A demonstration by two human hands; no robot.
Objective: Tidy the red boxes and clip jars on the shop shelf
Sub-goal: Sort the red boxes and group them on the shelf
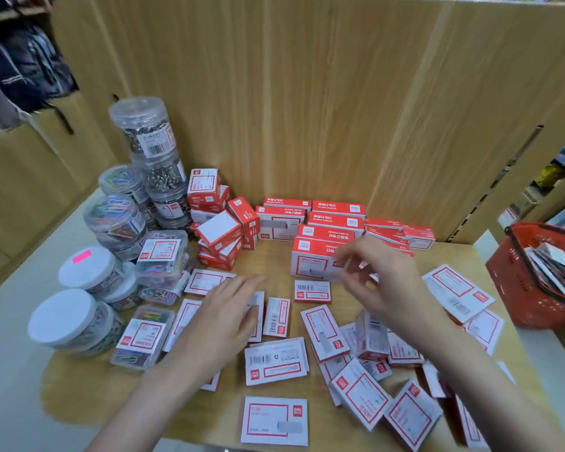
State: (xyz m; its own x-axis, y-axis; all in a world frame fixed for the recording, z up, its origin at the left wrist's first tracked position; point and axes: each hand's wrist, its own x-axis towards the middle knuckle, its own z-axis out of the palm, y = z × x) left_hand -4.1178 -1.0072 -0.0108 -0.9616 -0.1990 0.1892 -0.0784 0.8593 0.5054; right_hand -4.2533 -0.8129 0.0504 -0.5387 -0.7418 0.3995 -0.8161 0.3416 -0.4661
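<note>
Wooden shelf [274, 262]: bears all stock; wood panels stand behind and at both sides.

Red shopping basket [535, 282]: well to the right of the right-hand fingers, holding loose packets, contents not legible.

Stacked red boxes [327, 230]: just beyond the right fingertips, against the back panel, long axes running left to right, labels facing the camera upside down. A tumbled heap of smaller red boxes [222, 223] lies beyond the left fingertips, tilted at mixed angles.

Clip jars [144, 132]: left of the left fingers, clear cylinders stacked upright, upper ones filled with silver clips, lower ones with coloured clips. Two white-lidded jars [62, 318] stand nearest the shelf edge.

Flat red boxes [323, 331]: scattered under and nearer than both hands, label up, long axes pointing every way.

Left hand [222, 318]: fingers extended, slightly spread, over flat boxes; contact cannot be told.

Right hand [382, 282]: fingers curled towards the thumb; blurred, whether it pinches anything cannot be told.
</note>
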